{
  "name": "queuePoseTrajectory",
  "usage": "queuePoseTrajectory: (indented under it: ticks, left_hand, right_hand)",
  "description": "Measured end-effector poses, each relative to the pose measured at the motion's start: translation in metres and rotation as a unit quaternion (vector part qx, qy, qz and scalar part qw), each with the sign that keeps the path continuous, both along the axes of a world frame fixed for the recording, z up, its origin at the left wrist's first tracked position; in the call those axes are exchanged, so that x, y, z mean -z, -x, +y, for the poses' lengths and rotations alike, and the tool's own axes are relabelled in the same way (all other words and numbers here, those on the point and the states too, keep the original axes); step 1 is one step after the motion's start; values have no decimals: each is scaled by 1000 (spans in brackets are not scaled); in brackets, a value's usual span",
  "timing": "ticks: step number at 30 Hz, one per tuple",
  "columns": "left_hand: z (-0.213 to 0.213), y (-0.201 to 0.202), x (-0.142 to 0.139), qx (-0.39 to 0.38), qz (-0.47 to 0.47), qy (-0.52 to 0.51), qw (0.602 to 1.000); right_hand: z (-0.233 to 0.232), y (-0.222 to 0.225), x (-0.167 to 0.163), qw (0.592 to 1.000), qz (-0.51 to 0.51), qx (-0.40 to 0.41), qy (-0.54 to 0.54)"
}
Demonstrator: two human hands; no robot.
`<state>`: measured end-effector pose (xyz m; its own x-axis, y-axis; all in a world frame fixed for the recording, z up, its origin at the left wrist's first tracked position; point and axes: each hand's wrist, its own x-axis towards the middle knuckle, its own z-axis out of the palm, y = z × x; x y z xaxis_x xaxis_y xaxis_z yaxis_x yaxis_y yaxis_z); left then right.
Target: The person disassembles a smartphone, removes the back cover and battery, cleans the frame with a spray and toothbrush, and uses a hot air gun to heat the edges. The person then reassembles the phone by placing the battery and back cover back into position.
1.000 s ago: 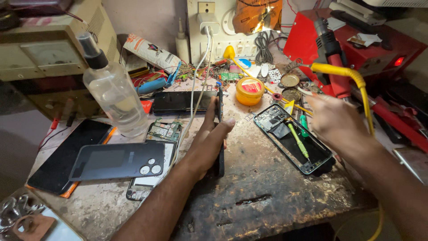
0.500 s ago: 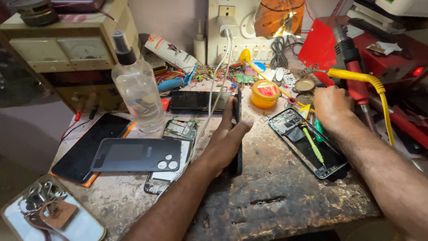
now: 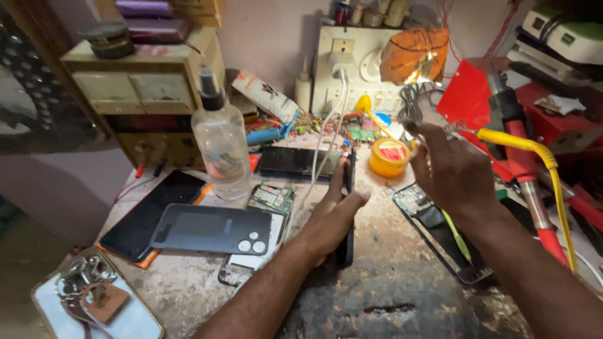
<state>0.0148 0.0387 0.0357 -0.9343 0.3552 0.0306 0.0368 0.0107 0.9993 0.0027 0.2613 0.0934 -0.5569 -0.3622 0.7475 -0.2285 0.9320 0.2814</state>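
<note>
My left hand (image 3: pixel 331 215) stands a thin black phone (image 3: pixel 349 182) on its long edge on the worn bench, palm flat against its side. My right hand (image 3: pixel 449 171) is raised to the right of it, shut on a yellow-handled soldering iron (image 3: pixel 512 142) whose metal tip (image 3: pixel 409 125) points left above a round yellow tin (image 3: pixel 389 157). The iron's yellow cord hangs down on the right. Below my right hand lies an opened phone frame (image 3: pixel 433 229) with a green-yellow tool (image 3: pixel 456 233) resting in it.
A clear spray bottle (image 3: pixel 220 150), a grey phone back cover (image 3: pixel 210 229), a black screen (image 3: pixel 151 213) and a bare circuit board (image 3: pixel 271 199) lie at left. A beige power supply (image 3: pixel 144 94), wall socket board (image 3: pixel 345 63) and red tool (image 3: pixel 524 169) crowd the back.
My right hand has risen off the opened phone frame toward the yellow tin, carrying the soldering iron. My left hand still steadies the black phone on edge.
</note>
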Motion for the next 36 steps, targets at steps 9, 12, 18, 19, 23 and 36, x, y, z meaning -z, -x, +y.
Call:
queuePoseTrajectory:
  ticks: [9, 12, 18, 19, 23, 36]
  left_hand:
    - [-2, -2, -3, 8, -20, 11, 1000]
    - [-2, -2, -3, 5, -27, 11, 1000]
    - [-3, -2, -4, 20, -7, -17, 1000]
    - [-3, -1, -3, 17, -15, -4, 1000]
    - [1, 0, 2, 29, 6, -45, 999]
    - [-4, 0, 5, 72, 26, -81, 994]
  right_hand:
    - [-110, 39, -83, 938, -89, -323, 87]
    - [-149, 65, -89, 914, -244, -204, 251]
    - [-208, 87, -90, 770, -330, -413, 357]
    - [-216, 87, -89, 755, -357, -407, 371]
    - [-244, 86, -81, 690, -436, -388, 428]
    - [-256, 93, -52, 768, -321, -387, 396]
